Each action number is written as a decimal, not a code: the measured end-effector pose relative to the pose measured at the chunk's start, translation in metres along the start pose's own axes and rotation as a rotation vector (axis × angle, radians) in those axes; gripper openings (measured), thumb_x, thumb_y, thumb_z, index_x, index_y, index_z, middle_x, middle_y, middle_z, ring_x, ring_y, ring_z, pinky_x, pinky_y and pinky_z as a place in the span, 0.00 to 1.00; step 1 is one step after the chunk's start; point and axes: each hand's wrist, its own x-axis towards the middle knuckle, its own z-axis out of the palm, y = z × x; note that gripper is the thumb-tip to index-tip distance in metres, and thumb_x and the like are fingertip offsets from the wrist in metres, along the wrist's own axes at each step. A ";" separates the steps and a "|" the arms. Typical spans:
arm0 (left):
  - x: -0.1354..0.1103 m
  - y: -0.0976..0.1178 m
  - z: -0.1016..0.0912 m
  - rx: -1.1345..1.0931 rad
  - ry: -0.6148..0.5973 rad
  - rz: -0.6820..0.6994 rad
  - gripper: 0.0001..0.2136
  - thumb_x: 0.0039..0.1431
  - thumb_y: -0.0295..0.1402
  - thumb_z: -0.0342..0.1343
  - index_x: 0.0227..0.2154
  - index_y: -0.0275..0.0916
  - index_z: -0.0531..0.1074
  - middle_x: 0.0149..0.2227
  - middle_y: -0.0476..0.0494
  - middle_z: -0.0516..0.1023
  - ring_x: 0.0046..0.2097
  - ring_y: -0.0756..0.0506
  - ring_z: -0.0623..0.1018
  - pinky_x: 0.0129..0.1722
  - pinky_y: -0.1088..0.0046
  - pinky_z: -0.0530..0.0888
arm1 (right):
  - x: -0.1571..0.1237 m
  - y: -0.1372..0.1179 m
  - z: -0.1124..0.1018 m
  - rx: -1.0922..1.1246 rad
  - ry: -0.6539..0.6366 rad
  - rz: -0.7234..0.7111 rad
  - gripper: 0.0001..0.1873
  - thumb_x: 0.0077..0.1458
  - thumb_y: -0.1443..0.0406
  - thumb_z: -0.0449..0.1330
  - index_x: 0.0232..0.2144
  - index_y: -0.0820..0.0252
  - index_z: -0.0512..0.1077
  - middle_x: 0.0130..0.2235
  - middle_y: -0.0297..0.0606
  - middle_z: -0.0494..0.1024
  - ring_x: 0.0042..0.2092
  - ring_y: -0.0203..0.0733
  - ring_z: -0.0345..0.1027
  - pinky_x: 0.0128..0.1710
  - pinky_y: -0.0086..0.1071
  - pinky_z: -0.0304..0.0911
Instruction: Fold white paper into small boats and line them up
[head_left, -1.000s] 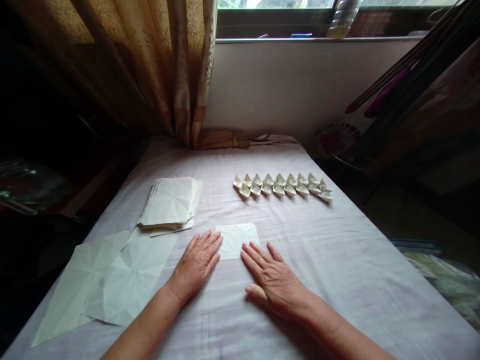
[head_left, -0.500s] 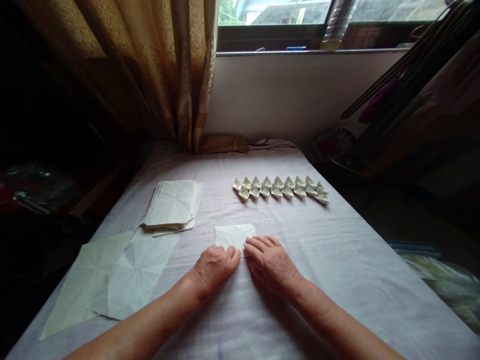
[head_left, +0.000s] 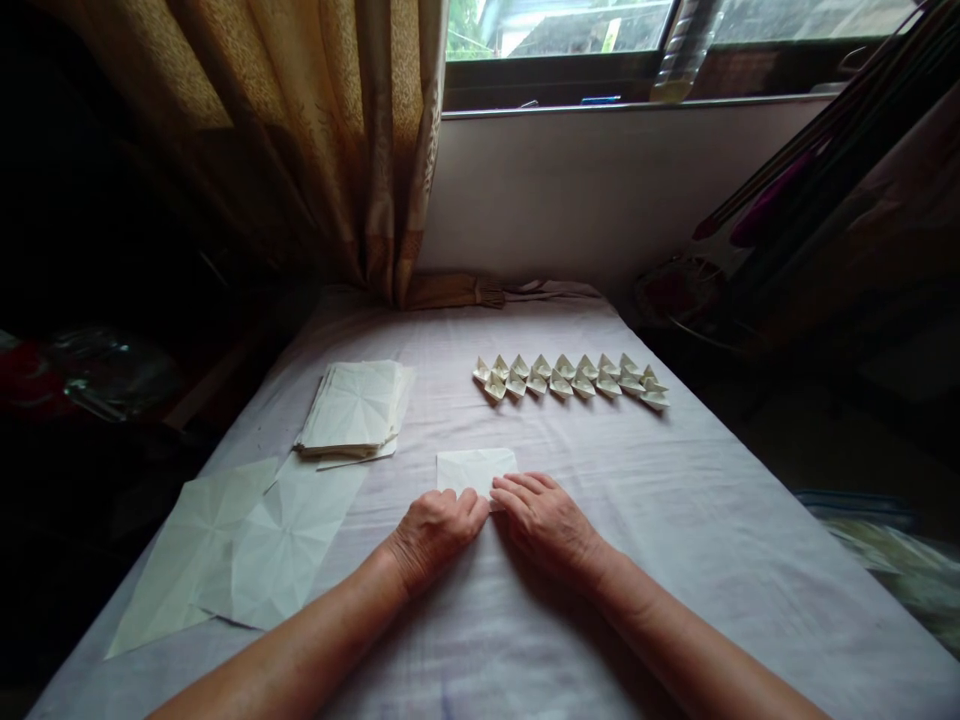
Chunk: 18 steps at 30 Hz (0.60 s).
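Observation:
A small sheet of white paper point(head_left: 474, 465), rectangular with faint creases, lies flat on the bedsheet in front of me. My left hand point(head_left: 441, 525) has its fingers curled closed at the near edge of this paper, thumb and forefinger pinching it. On the right near corner, the fingers of my right hand point(head_left: 544, 520) lie stretched out flat over the paper; its thumb is mostly hidden underneath. The two hands almost meet, and they cover the paper's near edge.
Folded paper pieces point(head_left: 566, 377) stand in two interlocking rows beyond my right hand. At the left are a stack of creased papers point(head_left: 352, 405) and loose creased sheets point(head_left: 281, 545). A curtain point(head_left: 322, 130) hangs over the far left edge of the bedsheet point(head_left: 675, 560).
The whole view has shifted slightly, so everything appears a little further right. Both hands remain at the paper's near edge, with the left fingertips slightly closer to the right hand.

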 end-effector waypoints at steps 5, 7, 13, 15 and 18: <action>-0.007 -0.004 -0.002 -0.031 0.050 0.028 0.08 0.62 0.22 0.48 0.30 0.40 0.64 0.27 0.49 0.71 0.25 0.47 0.73 0.22 0.73 0.67 | 0.003 0.009 0.002 0.007 0.052 -0.044 0.11 0.62 0.72 0.50 0.37 0.59 0.73 0.43 0.41 0.81 0.43 0.43 0.73 0.45 0.36 0.63; -0.008 -0.005 -0.002 -0.051 0.069 0.014 0.08 0.62 0.22 0.48 0.30 0.40 0.65 0.26 0.49 0.71 0.25 0.47 0.73 0.23 0.73 0.67 | 0.004 0.008 0.002 0.017 0.049 -0.031 0.12 0.63 0.71 0.50 0.36 0.59 0.73 0.40 0.41 0.81 0.41 0.41 0.73 0.43 0.35 0.62; -0.005 -0.011 0.002 -0.087 0.204 -0.115 0.08 0.62 0.23 0.50 0.31 0.40 0.69 0.30 0.47 0.74 0.32 0.46 0.74 0.30 0.72 0.70 | 0.007 -0.012 -0.005 0.079 0.040 0.021 0.15 0.64 0.70 0.48 0.31 0.59 0.73 0.29 0.37 0.78 0.31 0.38 0.70 0.37 0.32 0.60; -0.006 -0.014 0.007 -0.122 0.242 -0.152 0.08 0.63 0.23 0.50 0.32 0.40 0.71 0.31 0.47 0.74 0.32 0.46 0.74 0.30 0.74 0.70 | 0.006 -0.014 -0.007 0.135 0.041 0.025 0.14 0.64 0.69 0.48 0.38 0.59 0.74 0.34 0.40 0.80 0.36 0.39 0.72 0.40 0.32 0.61; -0.011 -0.018 0.016 -0.157 0.261 -0.186 0.09 0.63 0.22 0.49 0.34 0.40 0.72 0.32 0.47 0.76 0.32 0.48 0.74 0.32 0.75 0.71 | -0.002 -0.007 -0.008 0.159 0.049 0.028 0.15 0.61 0.67 0.50 0.48 0.61 0.72 0.45 0.44 0.80 0.46 0.45 0.72 0.47 0.38 0.62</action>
